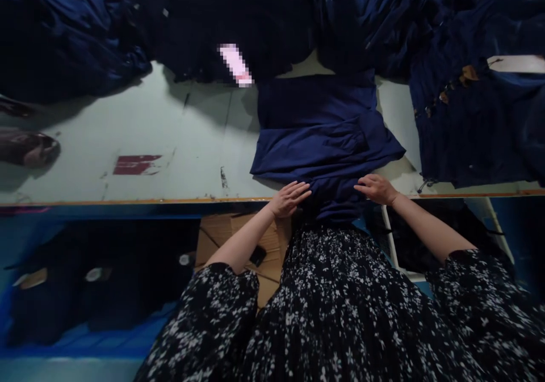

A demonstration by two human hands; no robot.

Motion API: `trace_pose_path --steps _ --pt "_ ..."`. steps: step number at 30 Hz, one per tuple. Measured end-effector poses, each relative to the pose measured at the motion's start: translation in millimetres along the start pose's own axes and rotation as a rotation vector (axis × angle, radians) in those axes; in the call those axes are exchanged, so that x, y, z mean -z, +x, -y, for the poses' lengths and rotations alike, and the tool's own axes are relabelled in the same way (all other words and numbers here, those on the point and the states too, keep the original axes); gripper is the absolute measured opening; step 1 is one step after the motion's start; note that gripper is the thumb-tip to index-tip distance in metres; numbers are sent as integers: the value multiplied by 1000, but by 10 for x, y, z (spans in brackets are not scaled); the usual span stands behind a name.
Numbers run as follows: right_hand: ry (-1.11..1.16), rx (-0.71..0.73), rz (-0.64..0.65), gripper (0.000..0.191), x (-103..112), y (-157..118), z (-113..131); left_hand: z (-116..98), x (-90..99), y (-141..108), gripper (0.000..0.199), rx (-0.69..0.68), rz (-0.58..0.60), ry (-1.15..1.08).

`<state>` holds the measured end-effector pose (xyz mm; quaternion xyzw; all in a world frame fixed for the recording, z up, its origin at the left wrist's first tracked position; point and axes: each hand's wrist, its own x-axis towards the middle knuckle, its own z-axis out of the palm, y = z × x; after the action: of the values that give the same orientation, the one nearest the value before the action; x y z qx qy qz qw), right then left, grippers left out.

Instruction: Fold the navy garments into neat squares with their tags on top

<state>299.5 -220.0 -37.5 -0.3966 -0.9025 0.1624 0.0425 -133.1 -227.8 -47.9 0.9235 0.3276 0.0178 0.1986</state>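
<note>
A navy blue garment point(315, 138) lies on the table in front of me, its near part draped over the front edge towards my body. It has soft wrinkles and what looks like a pocket or seam on its right half. My left hand point(290, 199) rests on the garment's left side at the edge, fingers stretched out and close together. Across from it, my right hand point(377, 189) has its fingertips bent together at the garment's right side, pinching the cloth there. The fabric between the hands is bunched; its lower end meets my floral dress.
Heaps of dark blue garments point(230, 19) line the back of the pale table point(191, 149). More navy cloth with brownish tags point(481, 126) lies at the right. Below the edge are a cardboard box point(238, 234), a blue crate point(110, 336) of dark garments and a white-rimmed bin point(388, 237).
</note>
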Motion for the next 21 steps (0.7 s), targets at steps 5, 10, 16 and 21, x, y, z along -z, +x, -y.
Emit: trace_pose_path --steps 5,10,16,21 --pt "-21 275 198 66 -76 -141 32 -107 -164 141 65 -21 38 -9" --pt "-109 303 229 84 -170 -207 31 -214 -398 211 61 71 -85 69" --pt "228 166 230 54 -4 64 -91 -81 -136 212 50 74 -49 -317" --pt "891 -200 52 31 553 724 -379 305 513 611 24 635 -335 -1102"
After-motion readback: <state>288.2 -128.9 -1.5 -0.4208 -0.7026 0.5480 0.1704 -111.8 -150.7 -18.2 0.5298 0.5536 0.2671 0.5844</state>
